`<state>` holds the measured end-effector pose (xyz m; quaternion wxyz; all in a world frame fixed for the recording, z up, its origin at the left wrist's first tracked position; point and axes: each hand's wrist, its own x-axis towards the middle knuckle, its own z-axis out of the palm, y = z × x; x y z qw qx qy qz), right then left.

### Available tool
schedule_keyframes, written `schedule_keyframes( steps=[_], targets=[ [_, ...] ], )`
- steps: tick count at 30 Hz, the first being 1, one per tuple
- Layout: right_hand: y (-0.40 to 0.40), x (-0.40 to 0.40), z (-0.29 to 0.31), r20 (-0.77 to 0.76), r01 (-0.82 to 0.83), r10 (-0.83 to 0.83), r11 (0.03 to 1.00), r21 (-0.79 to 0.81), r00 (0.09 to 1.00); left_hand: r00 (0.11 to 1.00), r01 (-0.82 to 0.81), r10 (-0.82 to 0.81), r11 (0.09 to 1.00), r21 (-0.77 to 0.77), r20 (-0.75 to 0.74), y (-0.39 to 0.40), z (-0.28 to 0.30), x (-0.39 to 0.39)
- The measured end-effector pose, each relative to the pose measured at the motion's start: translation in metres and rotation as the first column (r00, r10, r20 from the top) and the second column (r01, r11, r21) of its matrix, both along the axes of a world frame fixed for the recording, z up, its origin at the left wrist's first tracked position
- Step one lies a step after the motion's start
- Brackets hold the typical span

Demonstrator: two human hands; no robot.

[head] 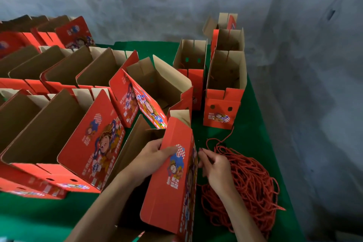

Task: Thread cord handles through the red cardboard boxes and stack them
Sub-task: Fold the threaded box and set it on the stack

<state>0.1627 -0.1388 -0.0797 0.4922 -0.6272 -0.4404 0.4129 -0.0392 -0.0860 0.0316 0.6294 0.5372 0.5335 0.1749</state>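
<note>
Threading is in hand: the left hand (pixel 152 158) clamps the flap of a red box (pixel 172 179) standing on the green bench (pixel 253 120). The right hand (pixel 215 169), fingers pinched together, seems to hold a cord from the pile (pixel 249 180). Next, I judge, its end must find the box's hole.

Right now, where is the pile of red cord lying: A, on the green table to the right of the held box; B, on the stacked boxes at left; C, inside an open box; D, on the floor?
A: the red cord pile lies on the green table, right of the box that the left hand grips.
</note>
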Motion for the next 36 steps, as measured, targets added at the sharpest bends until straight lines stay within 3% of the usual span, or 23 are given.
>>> schedule_keyframes(
  steps=[8, 22, 30, 36],
  targets=[
    [-0.006, 0.0, -0.003, -0.017, 0.021, -0.022, 0.999, -0.039, 1.0, 0.999, -0.024, 0.029, 0.992, -0.126, 0.038, -0.005, -0.004, 0.002],
    [-0.008, 0.003, -0.001, -0.257, -0.004, -0.011, 0.998, -0.059, 0.966, 0.993, -0.102, 0.112, 0.978, -0.182, 0.043, -0.014, -0.014, 0.009],
    [-0.006, 0.003, -0.002, -0.569, 0.033, -0.114, 0.988, -0.151, 0.814, 0.98, -0.174, 0.195, 0.932, -0.317, 0.034, -0.009, -0.026, 0.013],
    [-0.005, -0.001, -0.006, -0.634, 0.103, -0.222, 0.97, -0.22, 0.741, 0.961, -0.173, 0.226, 0.941, -0.293, 0.16, -0.017, -0.027, 0.025]
  ],
)
